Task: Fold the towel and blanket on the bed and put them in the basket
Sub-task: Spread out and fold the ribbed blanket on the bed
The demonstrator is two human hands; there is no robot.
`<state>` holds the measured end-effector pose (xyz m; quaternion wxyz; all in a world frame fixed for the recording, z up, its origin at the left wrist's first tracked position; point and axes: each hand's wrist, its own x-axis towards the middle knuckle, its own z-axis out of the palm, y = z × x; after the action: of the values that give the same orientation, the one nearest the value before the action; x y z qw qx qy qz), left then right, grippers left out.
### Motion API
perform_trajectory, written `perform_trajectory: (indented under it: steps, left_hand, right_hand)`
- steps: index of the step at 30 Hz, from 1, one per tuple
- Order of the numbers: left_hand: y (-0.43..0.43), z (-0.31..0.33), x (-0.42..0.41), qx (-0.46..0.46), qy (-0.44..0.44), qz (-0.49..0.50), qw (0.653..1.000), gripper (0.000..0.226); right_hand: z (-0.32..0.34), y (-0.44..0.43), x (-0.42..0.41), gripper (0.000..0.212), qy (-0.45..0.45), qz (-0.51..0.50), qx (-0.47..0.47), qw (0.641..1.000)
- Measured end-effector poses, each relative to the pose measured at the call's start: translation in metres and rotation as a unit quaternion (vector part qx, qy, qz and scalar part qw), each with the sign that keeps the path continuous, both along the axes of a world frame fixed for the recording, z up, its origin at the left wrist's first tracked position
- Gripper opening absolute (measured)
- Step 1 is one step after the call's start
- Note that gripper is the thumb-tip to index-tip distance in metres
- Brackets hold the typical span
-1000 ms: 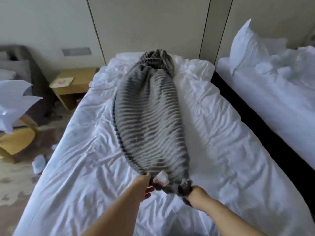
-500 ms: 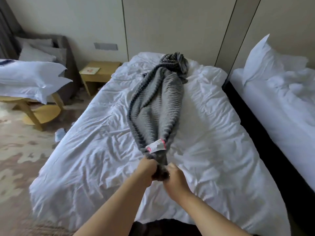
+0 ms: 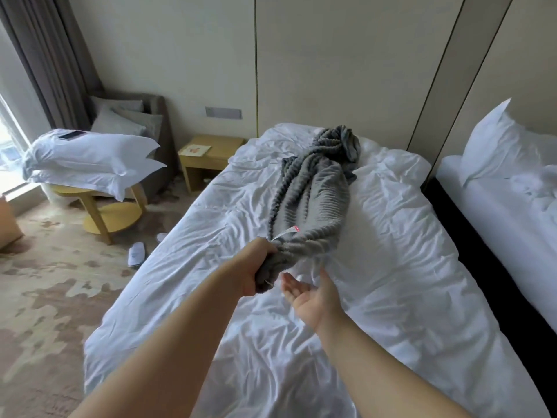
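Note:
A grey ribbed blanket [image 3: 313,194] lies lengthwise down the middle of the white bed [image 3: 391,267], bunched narrow, with a heap at the far end near the wall. A white tag with a pink mark shows near its near end. My left hand [image 3: 256,268] grips both near corners of the blanket, gathered in its fist. My right hand [image 3: 313,294] hovers just right of that fist, palm up, fingers loose, holding nothing. No towel and no basket are in view.
A second bed with a white pillow [image 3: 494,152] stands on the right across a dark gap. Left of the bed are a wooden nightstand [image 3: 208,158], a round yellow table [image 3: 102,206] stacked with pillows, a grey armchair [image 3: 135,122] and slippers [image 3: 136,254] on the carpet.
My hands brought the blanket's two near corners together, and the left hand took both. My right hand let go and opened. The view pulled back from the bed.

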<state>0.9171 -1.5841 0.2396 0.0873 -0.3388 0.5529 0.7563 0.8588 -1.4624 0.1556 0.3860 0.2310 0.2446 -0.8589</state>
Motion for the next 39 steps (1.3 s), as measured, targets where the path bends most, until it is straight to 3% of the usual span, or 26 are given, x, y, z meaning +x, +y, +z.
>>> perform_trajectory:
  steps: [4,8,10,13,18,22,24,26,28,29,30,31,33,34,35,36,37,39]
  left_hand:
    - [-0.060,0.007,-0.036,-0.025,-0.024,-0.098,0.995,0.021]
    - [-0.118,0.003,-0.073,0.014,-0.006,-0.151,0.988,0.018]
    - [-0.142,-0.004,-0.091,0.053,0.013,-0.102,0.993,0.018]
    - [-0.170,-0.015,-0.116,0.033,0.021,-0.033,0.999,0.016]
    - [-0.199,-0.014,-0.151,0.100,0.045,0.067,0.992,0.019]
    - [-0.223,-0.008,-0.176,0.129,0.068,0.160,0.976,0.015]
    - [-0.237,-0.007,-0.185,0.094,0.096,0.214,0.968,0.015]
    - [-0.239,-0.006,-0.190,0.039,0.133,0.248,0.959,0.015]
    - [-0.232,0.001,-0.191,0.005,0.167,0.222,0.961,0.017]
    - [-0.227,0.007,-0.190,0.003,0.180,0.183,0.966,0.025]
    - [-0.222,0.013,-0.188,0.018,0.186,0.132,0.974,0.036]
    - [-0.216,0.021,-0.188,0.037,0.183,0.076,0.979,0.049]
    - [-0.196,0.032,-0.188,0.023,0.126,-0.034,0.991,0.063]
    - [-0.183,0.031,-0.191,-0.014,0.094,-0.085,0.992,0.057]
    - [-0.167,0.028,-0.193,-0.063,0.068,-0.121,0.988,0.042]
    - [-0.153,0.024,-0.195,-0.113,0.045,-0.126,0.985,0.025]
    - [-0.141,0.019,-0.197,-0.151,0.031,-0.100,0.983,0.013]
    - [-0.135,0.009,-0.198,-0.164,0.018,-0.037,0.986,0.012]
  right_hand:
    - [0.025,-0.056,-0.047,0.034,0.031,-0.032,-0.007,0.999]
    - [0.027,-0.110,-0.085,0.027,0.038,-0.022,0.009,0.999]
    - [0.021,-0.129,-0.098,0.023,0.013,-0.066,0.011,0.998]
    - [0.016,-0.134,-0.114,0.024,-0.028,-0.126,-0.015,0.992]
    - [0.039,-0.120,-0.158,0.054,0.008,-0.239,-0.076,0.968]
    - [0.055,-0.098,-0.202,0.045,-0.033,-0.314,-0.074,0.946]
    - [0.068,-0.098,-0.215,0.045,-0.028,-0.324,-0.064,0.943]
    - [0.093,-0.103,-0.219,0.037,0.050,-0.322,-0.045,0.944]
    - [0.122,-0.108,-0.211,0.027,0.248,-0.233,0.049,0.939]
    - [0.131,-0.111,-0.202,0.025,0.368,-0.144,0.125,0.910]
    - [0.136,-0.114,-0.192,0.024,0.477,-0.027,0.201,0.855]
    - [0.136,-0.117,-0.181,0.025,0.559,0.106,0.267,0.778]
    - [0.128,-0.121,-0.163,0.020,0.633,0.308,0.366,0.609]
    - [0.122,-0.121,-0.159,0.017,0.635,0.349,0.386,0.572]
    - [0.115,-0.117,-0.158,0.014,0.618,0.358,0.383,0.585]
    - [0.109,-0.111,-0.159,0.013,0.590,0.354,0.360,0.630]
    - [0.103,-0.104,-0.161,0.017,0.547,0.351,0.316,0.691]
    - [0.089,-0.092,-0.168,0.032,0.433,0.342,0.190,0.812]
